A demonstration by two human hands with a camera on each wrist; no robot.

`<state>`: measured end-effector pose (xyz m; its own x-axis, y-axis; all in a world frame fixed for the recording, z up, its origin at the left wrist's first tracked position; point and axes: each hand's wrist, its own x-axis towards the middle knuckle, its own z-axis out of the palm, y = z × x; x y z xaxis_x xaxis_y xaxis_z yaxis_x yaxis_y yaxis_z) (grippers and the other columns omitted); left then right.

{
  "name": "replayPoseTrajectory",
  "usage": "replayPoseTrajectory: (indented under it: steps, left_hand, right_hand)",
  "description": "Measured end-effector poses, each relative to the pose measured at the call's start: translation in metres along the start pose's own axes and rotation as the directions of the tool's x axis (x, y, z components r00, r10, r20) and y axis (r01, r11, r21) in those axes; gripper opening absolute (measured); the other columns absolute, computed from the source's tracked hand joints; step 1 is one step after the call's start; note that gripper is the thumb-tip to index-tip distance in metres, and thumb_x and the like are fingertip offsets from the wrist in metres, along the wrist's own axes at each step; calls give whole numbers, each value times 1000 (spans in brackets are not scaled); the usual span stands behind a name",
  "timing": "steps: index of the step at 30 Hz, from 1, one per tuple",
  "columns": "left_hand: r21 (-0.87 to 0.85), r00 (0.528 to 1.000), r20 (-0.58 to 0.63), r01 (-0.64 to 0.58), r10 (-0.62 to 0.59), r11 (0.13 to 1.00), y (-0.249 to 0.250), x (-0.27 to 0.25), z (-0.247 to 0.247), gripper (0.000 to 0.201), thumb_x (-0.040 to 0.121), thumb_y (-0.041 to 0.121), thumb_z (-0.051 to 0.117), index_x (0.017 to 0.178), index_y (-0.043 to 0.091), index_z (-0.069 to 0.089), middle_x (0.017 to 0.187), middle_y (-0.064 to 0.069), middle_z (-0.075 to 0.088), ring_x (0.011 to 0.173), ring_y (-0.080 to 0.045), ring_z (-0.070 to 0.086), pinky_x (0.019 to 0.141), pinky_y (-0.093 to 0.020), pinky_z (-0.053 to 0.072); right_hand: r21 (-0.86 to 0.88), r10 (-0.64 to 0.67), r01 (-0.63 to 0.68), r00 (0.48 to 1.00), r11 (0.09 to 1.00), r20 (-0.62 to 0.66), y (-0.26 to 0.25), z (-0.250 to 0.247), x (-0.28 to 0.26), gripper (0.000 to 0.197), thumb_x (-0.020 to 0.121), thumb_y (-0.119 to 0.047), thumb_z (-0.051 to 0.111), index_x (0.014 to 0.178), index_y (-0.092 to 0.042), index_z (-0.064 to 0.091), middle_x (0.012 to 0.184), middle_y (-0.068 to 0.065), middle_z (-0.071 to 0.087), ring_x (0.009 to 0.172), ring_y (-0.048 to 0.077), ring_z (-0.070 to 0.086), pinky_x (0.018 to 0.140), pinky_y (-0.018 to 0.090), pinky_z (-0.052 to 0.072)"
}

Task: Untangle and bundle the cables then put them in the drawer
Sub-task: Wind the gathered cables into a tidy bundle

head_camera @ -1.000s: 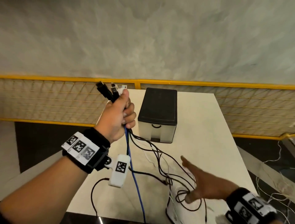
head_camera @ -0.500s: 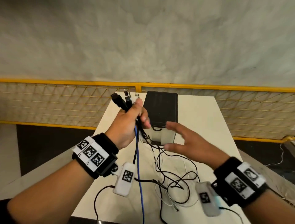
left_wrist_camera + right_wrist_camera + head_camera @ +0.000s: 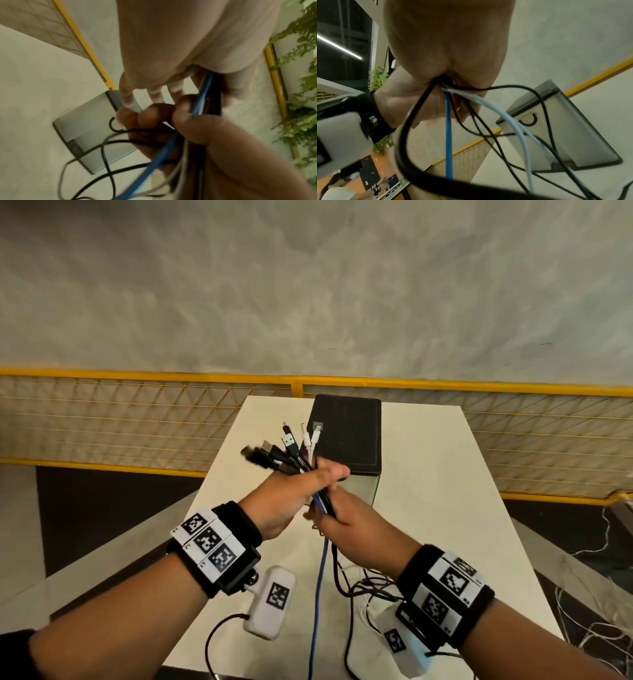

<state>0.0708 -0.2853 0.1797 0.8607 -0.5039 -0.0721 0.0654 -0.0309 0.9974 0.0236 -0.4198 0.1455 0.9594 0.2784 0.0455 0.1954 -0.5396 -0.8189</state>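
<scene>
Head view: both hands, left and right, fisted round the cables before the shut drawer.

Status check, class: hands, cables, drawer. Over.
Left hand grips cables near plugs; right hand grips them just below. Loose ends tangled on table. Drawer shut. Over.

Left hand: up top, fingers curled round the cable bunch.
Right hand: just below it, fingers wrapped on the same bunch.
Blue cable: runs down between both grips, out the bottom edge.
Black cables: looping loose (a bit blurred) across the drawer front.
Drawer box: on the white table, translucent front, black handle, closed.
Yellow railing: behind the table.
Green plants: far right.
</scene>
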Motion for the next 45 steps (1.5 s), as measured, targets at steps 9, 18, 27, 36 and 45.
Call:
replayPoseTrajectory:
  steps: [9, 18, 27, 36, 45]
  left_hand:
    - [-80, 997, 59, -38, 43, 996, 0, 0, 5, 33, 92, 41, 56, 72, 21, 72, 112, -8, 72, 98, -29, 67, 74, -34, 52]
    - [-504, 991, -2, -114, 130, 856, 18, 9, 5, 42, 91, 40, 50, 67, 9, 64, 75, -9, 69, 83, -30, 72, 94, -52, 53]
    - [-595, 998, 36, -18, 49, 803, 28, 14, -10, 48, 94, 46, 44, 56, 17, 41, 48, 3, 36, 33, -6, 28, 41, -23, 30]
    - [-503, 997, -36, 40, -67, 863, 7, 16, -14, 49, 94, 45, 47, 55, 18, 35, 43, 5, 29, 31, -6, 23, 39, -20, 25]
    - [-205, 989, -74, -138, 125, 969, -4, 11, 6, 48, 96, 46, 43, 63, 13, 54, 89, -5, 68, 90, -23, 64, 76, -31, 45]
  right_hand:
    - [153, 41, -38, 999, 987, -15, -2, 0, -21, 19, 95, -20, 55, 112, -27, 50, 61, -4, 58, 49, 14, 61, 53, 28, 52]
    - [104, 349, -378, 911, 920, 218, 66, 14, -63, 17, 80, -6, 64, 75, -21, 57, 71, -3, 63, 69, 26, 74, 61, 28, 56]
    - [-63, 492, -490, 848, 869, 197, 130, 18, -109, 16, 73, -16, 65, 76, -32, 64, 72, -17, 68, 68, -5, 64, 79, 35, 56]
    - [-137, 372, -352, 912, 926, 173, 84, -21, -76, 138, 41, -82, 73, 153, -44, 1, 154, -22, 18, 144, 1, 17, 122, 40, 14]
    - [94, 71, -67, 997, 993, -36, 9, 4, -13, 28, 81, -30, 73, 103, -20, 59, 93, -3, 68, 83, 10, 64, 81, 40, 54]
